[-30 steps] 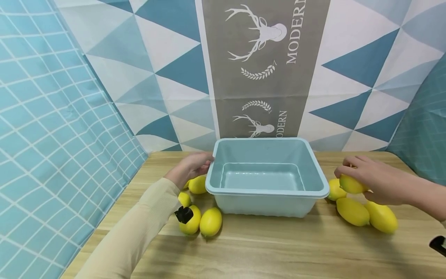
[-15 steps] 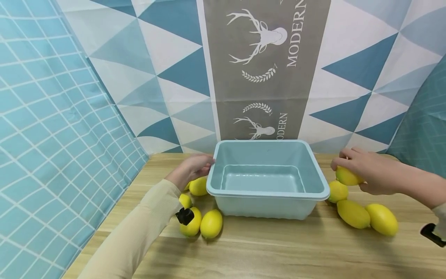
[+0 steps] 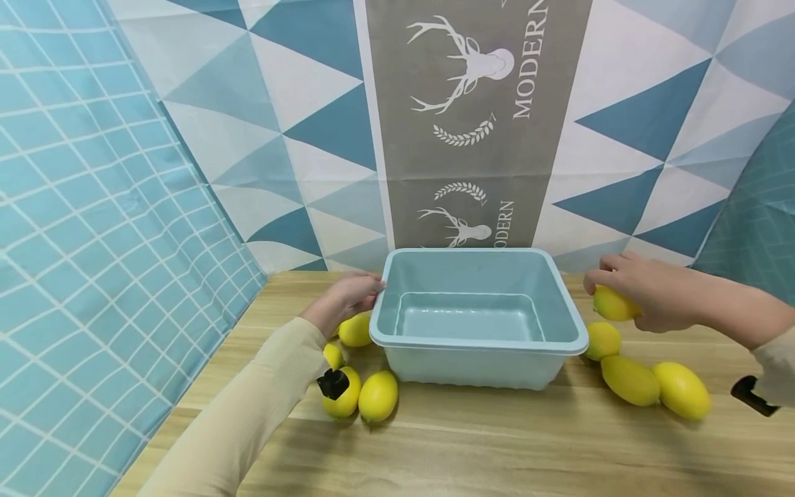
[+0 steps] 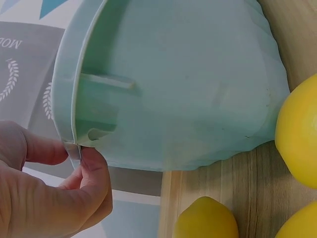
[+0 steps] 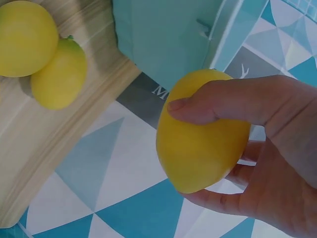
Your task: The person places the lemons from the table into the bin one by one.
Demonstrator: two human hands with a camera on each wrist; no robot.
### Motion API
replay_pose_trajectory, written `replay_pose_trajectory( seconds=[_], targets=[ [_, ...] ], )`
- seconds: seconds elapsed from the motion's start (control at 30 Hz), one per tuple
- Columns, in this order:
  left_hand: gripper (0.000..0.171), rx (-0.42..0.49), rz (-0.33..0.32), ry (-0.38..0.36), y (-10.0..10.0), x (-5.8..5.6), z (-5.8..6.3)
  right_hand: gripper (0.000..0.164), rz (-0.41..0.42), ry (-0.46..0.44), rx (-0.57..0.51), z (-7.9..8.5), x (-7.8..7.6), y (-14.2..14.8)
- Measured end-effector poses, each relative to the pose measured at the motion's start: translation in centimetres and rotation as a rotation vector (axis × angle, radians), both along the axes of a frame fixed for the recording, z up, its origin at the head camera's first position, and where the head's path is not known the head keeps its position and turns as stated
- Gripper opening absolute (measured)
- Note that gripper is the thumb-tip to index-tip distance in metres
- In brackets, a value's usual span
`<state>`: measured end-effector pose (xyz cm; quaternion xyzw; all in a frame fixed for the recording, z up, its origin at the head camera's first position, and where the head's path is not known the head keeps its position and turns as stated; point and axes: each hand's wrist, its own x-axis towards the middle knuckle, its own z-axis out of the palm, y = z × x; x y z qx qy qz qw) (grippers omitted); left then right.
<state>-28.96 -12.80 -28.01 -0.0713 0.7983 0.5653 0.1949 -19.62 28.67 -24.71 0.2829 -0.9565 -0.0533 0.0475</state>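
A light blue plastic basin [image 3: 475, 366] stands at the middle of the wooden table, its inside bare. My left hand [image 3: 350, 297] pinches the basin's left rim between thumb and fingers, as the left wrist view shows up close. My right hand [image 3: 658, 293] grips a lemon [image 5: 200, 144] with the thumb across one side and the fingers round the other. That lemon is held above the table, just right of the basin and apart from it. Below it lie a lemon [image 3: 602, 341] by the basin wall, a second lemon [image 3: 630, 381] and a third lemon [image 3: 682, 391].
Left of the basin lie several lemons, among them a front lemon [image 3: 378, 396] and one lemon [image 3: 355, 330] partly under the left hand. The wooden table [image 3: 472, 449] reaches back to a patterned cloth [image 3: 459, 152]. A blue grid cloth [image 3: 93, 241] hangs at the left.
My right hand has lifted its lemon up and a little left, off the other lemons toward the basin. The left hand keeps its hold on the rim.
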Motion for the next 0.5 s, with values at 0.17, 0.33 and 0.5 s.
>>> replay_pose_trajectory(
  seconds=[0.17,0.33,0.5],
  targets=[
    [0.039,0.002,0.013,0.007,-0.1,0.1,0.0,0.069,-0.015,-0.033,-0.010,0.7,-0.4,-0.4],
    [0.037,-0.016,0.039,-0.007,-0.2,0.2,0.1,0.070,0.006,-0.051,-0.045,1.3,-0.9,-0.9],
    [0.033,-0.025,0.033,-0.001,0.0,0.1,0.1,0.069,0.015,-0.049,-0.034,2.0,-1.4,-1.3]
  ],
)
